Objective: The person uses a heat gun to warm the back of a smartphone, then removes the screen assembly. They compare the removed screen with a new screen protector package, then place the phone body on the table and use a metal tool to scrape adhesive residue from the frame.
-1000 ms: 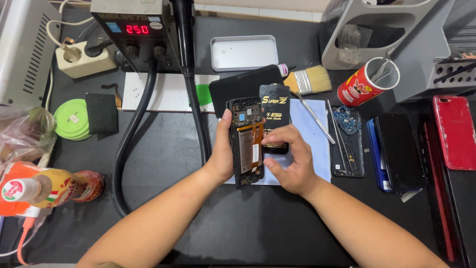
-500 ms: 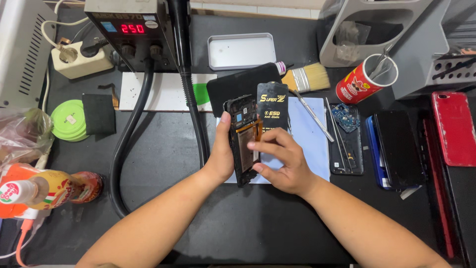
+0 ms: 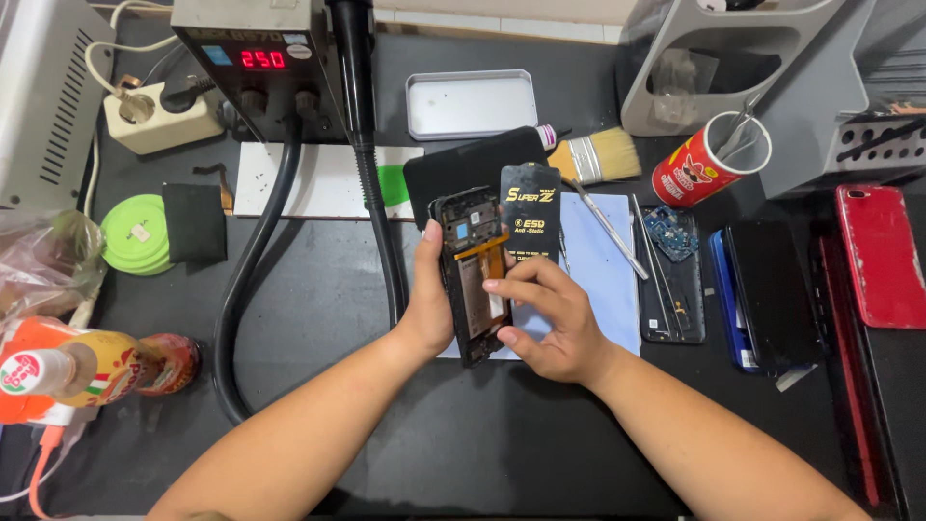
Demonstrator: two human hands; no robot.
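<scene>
An opened black phone body [image 3: 469, 241] lies on edge over a pale blue mat [image 3: 600, 280], its inside with an orange flex ribbon facing up. My left hand [image 3: 428, 307] grips its left side, thumb up along the frame. My right hand [image 3: 546, 318] rests at the phone's right side, with fingertips touching the inside near the ribbon. A black anti-static packet with gold print [image 3: 530, 220] stands just behind my right hand.
A hot-air station with a red display [image 3: 258, 60] and thick black hose [image 3: 251, 289] sits at the back left. Further right are a metal tray [image 3: 471, 102], a brush [image 3: 598, 156], a red can of tools [image 3: 706, 160], tweezers [image 3: 606, 228], several phones [image 3: 772, 289] and a red phone [image 3: 880, 253]. Bottles [image 3: 87, 369] stand at the left.
My right hand has moved up from the phone's lower right edge, and its fingers now reach onto the inside by the ribbon. The left hand keeps its grip.
</scene>
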